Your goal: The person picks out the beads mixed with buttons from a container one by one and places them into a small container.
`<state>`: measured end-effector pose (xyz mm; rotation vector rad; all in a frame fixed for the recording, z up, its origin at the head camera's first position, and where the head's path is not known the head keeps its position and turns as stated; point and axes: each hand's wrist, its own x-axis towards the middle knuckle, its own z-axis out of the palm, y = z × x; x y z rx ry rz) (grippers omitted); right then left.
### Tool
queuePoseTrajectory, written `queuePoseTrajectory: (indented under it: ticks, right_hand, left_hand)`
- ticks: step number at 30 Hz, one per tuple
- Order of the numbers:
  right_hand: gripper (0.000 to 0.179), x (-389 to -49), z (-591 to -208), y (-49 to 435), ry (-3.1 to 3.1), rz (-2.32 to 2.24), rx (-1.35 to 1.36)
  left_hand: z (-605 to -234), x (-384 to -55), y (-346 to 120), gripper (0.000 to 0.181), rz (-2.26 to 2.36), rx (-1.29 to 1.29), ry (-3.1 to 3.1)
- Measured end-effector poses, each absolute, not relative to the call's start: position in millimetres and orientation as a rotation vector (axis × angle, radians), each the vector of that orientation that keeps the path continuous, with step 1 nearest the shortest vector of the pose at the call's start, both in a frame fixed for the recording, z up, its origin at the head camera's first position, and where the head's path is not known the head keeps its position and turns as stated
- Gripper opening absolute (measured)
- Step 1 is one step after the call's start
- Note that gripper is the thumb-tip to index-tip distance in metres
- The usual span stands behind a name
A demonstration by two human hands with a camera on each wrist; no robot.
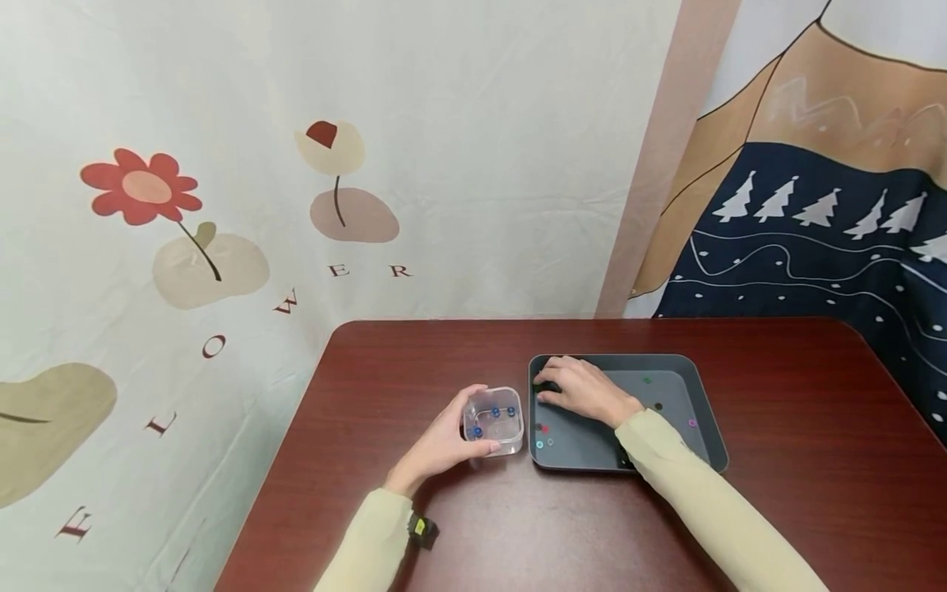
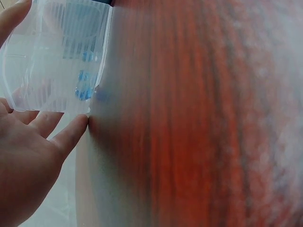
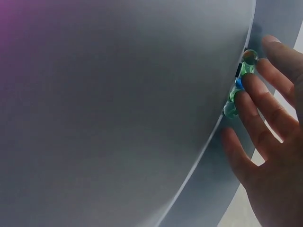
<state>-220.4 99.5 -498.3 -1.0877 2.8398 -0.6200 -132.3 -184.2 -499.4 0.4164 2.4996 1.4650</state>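
Note:
My left hand [image 1: 444, 440] grips a clear plastic container [image 1: 505, 427] by its sides, thumb at the near side and fingers round the far side. Several blue marbles [image 1: 496, 412] lie in it; the left wrist view shows them blurred through the ribbed wall [image 2: 52, 61]. Over the left end of a dark grey tray [image 1: 592, 436] is my right hand [image 1: 580, 389]. In the right wrist view its fingers [image 3: 265, 101] are spread and loosely bent against a row of green, blue and clear glass marbles [image 3: 230, 110] along the tray's wall. Some marbles are partly hidden behind the fingertips.
Small coloured pieces lie scattered in the tray: a red one [image 1: 545, 428], a light blue one [image 1: 539, 444], a purple one [image 1: 692, 423] and a green one [image 1: 647, 380]. Tray and container stand side by side on a reddish-brown wooden table [image 1: 518, 526]. A printed curtain [image 1: 481, 164] hangs behind.

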Motion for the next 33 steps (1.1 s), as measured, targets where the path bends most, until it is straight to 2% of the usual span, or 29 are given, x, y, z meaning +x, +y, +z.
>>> queuePoseTrajectory:
  ticks: [16,25,33]
  right_hand:
    - [0.015,-223,-501,100,2.876,-0.548,-1.209]
    - [0.016,-220,-497,102,2.865,-0.565,-1.159]
    - [0.018,-216,-478,107,2.878,-0.675,-1.16]
  left_hand:
    - [-496,-134,-185,0.087,1.433,0.431,2.516]
    - [-497,-133,-184,0.087,1.443,0.43,2.511]
    - [-498,-132,-185,0.087,1.44,0.427,2.515]
